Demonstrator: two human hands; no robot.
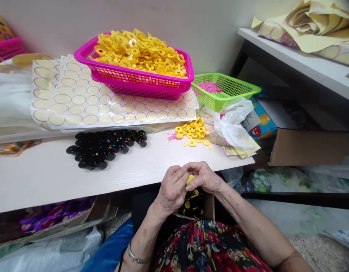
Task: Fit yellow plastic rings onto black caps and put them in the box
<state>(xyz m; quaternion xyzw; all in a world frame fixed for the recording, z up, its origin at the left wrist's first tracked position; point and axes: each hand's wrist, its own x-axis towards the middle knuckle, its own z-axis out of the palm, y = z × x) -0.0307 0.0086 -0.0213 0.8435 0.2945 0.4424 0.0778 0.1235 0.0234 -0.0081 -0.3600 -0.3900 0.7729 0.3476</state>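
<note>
In the head view, a small round yellow plastic piece was seen between the two bare hands, just in front of the near edge of the white flat-topped bench. It was pinched in the grip of the right hand, with the thumb laid against it; the fingers of the left hand were curled in close, but what was held inside them could not be told. The hands were brought together above an open brown cardboard box in which black and yellow pieces were visible, probably so that anything released would be caught there. A loose pile of yellow plastic ring pieces was placed beyond the right hand, presumably for a short reach, with tiny pink beads beside it. Small round black plastic cups were grouped farther left, apparently packed close to save room. Behind these, a heaped magenta plastic mesh basket was rested on white sheets of cream oval stickers, likely as a bulk supply kept out of the way. Bare surface was left between the cups and the yellow pile, and along the front edge; on the right, room was limited by a knotted white plastic bag near the bench's corner.
</note>
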